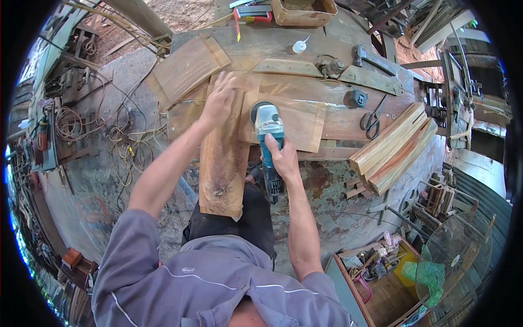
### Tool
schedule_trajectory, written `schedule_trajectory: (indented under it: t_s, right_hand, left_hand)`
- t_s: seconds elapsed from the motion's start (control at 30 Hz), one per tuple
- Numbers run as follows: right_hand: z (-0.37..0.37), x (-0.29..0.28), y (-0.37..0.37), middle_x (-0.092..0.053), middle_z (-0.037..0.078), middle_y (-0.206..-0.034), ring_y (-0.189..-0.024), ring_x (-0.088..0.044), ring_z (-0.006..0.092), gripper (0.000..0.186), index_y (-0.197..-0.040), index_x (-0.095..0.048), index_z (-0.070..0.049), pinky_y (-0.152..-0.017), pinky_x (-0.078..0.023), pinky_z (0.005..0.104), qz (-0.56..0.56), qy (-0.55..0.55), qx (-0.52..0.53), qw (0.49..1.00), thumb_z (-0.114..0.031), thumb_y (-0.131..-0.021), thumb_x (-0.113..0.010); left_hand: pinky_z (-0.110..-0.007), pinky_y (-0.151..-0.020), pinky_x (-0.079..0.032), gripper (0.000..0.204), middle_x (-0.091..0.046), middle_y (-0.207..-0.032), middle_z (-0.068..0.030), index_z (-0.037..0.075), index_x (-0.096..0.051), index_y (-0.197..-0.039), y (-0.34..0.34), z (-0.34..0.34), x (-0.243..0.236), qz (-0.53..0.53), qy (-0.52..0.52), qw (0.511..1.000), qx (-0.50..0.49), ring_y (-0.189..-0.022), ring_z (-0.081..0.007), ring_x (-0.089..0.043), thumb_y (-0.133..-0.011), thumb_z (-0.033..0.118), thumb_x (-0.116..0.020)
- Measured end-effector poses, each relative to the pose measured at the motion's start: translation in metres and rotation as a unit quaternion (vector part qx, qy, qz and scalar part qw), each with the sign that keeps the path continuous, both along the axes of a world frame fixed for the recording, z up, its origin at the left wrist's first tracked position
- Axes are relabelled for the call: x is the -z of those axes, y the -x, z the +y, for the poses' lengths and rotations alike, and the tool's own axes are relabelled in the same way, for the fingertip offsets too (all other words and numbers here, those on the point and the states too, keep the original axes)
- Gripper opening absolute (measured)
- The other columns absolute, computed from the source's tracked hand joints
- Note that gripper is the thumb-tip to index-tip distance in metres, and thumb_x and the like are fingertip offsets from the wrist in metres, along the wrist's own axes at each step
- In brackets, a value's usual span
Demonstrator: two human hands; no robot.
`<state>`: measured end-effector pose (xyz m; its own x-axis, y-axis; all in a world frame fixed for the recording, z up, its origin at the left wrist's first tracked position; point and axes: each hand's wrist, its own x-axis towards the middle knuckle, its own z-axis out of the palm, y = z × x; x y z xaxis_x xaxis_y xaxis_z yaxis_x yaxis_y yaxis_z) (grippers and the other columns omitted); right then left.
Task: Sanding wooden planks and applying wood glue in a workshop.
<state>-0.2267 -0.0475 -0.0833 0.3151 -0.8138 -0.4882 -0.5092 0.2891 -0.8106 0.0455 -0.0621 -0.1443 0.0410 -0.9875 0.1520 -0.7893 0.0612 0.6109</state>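
Note:
My right hand (280, 152) is wrapped round the body of a teal angle grinder (268, 126), its round head over a square wooden panel (299, 122). My left hand (218, 98), slightly blurred, has its fingers stretched out at the upper part of a long figured board (223, 180); whether they touch it I cannot tell. The board reaches from the bench toward my lap, overlapping or abutting the panel; which, I cannot tell. Another flat panel (185, 71) rests at the upper left.
The bench (348, 125) carries a tape measure (358, 98), scissors (371, 125), a hammer (376, 60), a white bottle (299, 46), a wooden box (302, 11) and stacked strips (392, 147). Tangled cords (131, 136) lie left. A crate (381, 278) and fan (455, 256) stand lower right.

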Motion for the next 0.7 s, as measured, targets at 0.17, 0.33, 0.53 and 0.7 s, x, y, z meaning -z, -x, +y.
schedule_trajectory:
  t_s: [0.17,0.33,0.53,0.7]
  right_hand:
    - [0.004,-0.021,0.061,-0.067,0.008,-0.083,-0.066,-0.067,0.0173,0.052,-0.114,-0.060,0.000,-0.061,-0.057,0.0315,-0.145,-0.083,0.204,0.965,-0.051,-0.103,-0.054]
    - [-0.006,-0.007,0.057,-0.066,0.008,-0.081,-0.064,-0.067,0.0172,0.049,-0.111,-0.061,-0.002,-0.059,-0.057,0.0326,-0.152,-0.086,0.215,0.961,-0.050,-0.104,-0.054]
    - [-0.035,-0.017,-0.009,-0.072,0.024,-0.099,-0.096,-0.071,0.0310,0.066,-0.114,-0.069,0.003,-0.087,-0.053,0.0433,0.034,0.004,-0.063,0.997,-0.060,-0.094,-0.060]
    - [-0.038,-0.021,0.065,-0.066,0.006,-0.081,-0.065,-0.068,0.0172,0.056,-0.112,-0.063,0.001,-0.060,-0.055,0.0318,-0.108,-0.093,0.114,0.983,-0.054,-0.099,-0.060]
  left_hand:
    - [-0.044,-0.097,-0.048,0.023,-0.064,-0.115,-0.0152,0.003,-0.069,-0.113,0.083,0.093,-0.037,0.114,-0.027,0.972,-0.204,-0.113,-0.0360,-0.059,-0.093,0.015,-0.069]
    - [-0.047,-0.083,-0.048,0.014,-0.064,-0.101,-0.0143,0.004,-0.069,-0.099,0.108,0.102,-0.027,0.099,-0.032,0.961,-0.255,-0.098,-0.0365,-0.061,-0.089,0.012,-0.073]
    - [-0.044,-0.074,-0.054,0.022,-0.073,-0.083,-0.0189,0.001,-0.073,-0.085,0.099,0.091,-0.035,0.148,-0.213,0.902,-0.345,-0.080,-0.0344,-0.071,-0.087,0.022,-0.076]
    - [-0.044,-0.074,-0.054,0.024,-0.073,-0.080,-0.0188,0.002,-0.074,-0.084,0.086,0.088,-0.044,0.116,-0.275,0.900,-0.317,-0.079,-0.0344,-0.072,-0.086,0.026,-0.077]
